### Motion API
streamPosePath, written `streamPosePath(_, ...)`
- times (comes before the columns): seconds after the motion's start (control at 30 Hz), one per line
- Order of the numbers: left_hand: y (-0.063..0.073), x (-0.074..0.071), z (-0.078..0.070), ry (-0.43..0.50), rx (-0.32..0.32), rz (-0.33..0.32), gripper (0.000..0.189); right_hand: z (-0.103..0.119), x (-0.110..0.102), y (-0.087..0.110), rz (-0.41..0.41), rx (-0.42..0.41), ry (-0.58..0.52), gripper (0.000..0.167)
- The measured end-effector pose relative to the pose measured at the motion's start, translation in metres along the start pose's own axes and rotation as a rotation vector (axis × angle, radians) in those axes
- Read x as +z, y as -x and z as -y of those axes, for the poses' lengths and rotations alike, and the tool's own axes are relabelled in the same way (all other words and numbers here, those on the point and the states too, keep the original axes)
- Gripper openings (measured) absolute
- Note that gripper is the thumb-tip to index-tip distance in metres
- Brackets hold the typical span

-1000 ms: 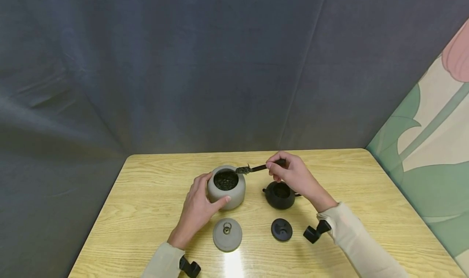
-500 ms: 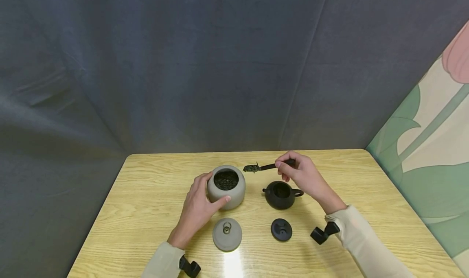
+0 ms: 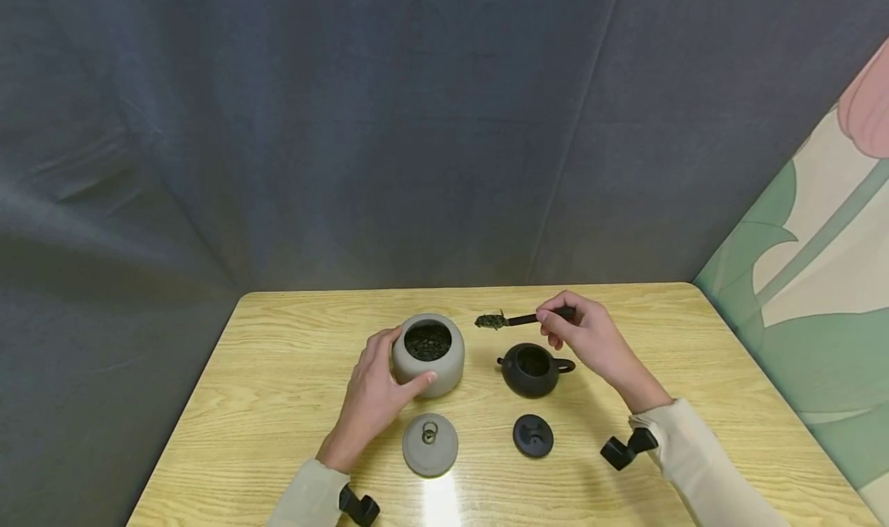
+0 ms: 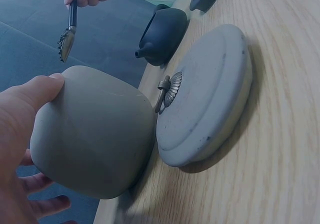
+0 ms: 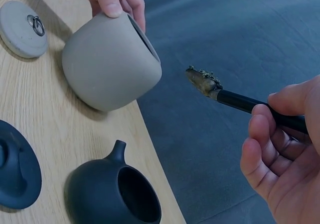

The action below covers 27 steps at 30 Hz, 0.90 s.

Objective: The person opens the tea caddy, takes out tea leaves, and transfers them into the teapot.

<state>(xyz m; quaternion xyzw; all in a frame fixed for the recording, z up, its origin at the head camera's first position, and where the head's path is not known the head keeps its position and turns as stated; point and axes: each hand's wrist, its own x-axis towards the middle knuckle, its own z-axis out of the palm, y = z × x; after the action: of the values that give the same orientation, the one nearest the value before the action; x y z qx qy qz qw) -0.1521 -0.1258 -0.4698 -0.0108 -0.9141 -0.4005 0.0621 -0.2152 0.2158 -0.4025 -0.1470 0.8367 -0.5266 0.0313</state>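
Left hand: the left hand (image 3: 378, 392) had the grey jar (image 3: 446, 366) by its side, thumb across the near face and fingers round the left, so yeah, gripping it.
Jar: sat on the wooden table (image 3: 278, 373), mouth uncovered, dark leaves (image 3: 427, 343) visible inside.
Grey lid: the grey lid (image 3: 430, 456) lay just on the near side of the jar, metal ring facing up.
Scoop: the scoop (image 3: 522, 320) was up in the air, roughly level, its head pointing left at the jar but clear of the rim — and it had a little heap of leaves (image 3: 490, 321) on it.
Teapot: the black teapot (image 3: 526, 386) stood uncovered right of the jar, spout left, handle right.
Black lid: the black lid (image 3: 533, 436) was on the table, near side of the teapot.
Right hand: the right hand (image 3: 583, 332) pinched the scoop's black handle between thumb and fingers, head sticking out well past the fingertips.
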Motion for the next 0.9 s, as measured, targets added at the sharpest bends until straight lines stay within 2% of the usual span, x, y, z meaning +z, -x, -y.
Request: streamPosePath(0.9,0.0,0.001,0.002,0.007,0.012,-0.002,0.097,-0.009,-0.02,0.015,-0.098,0.031,0.03,0.028)
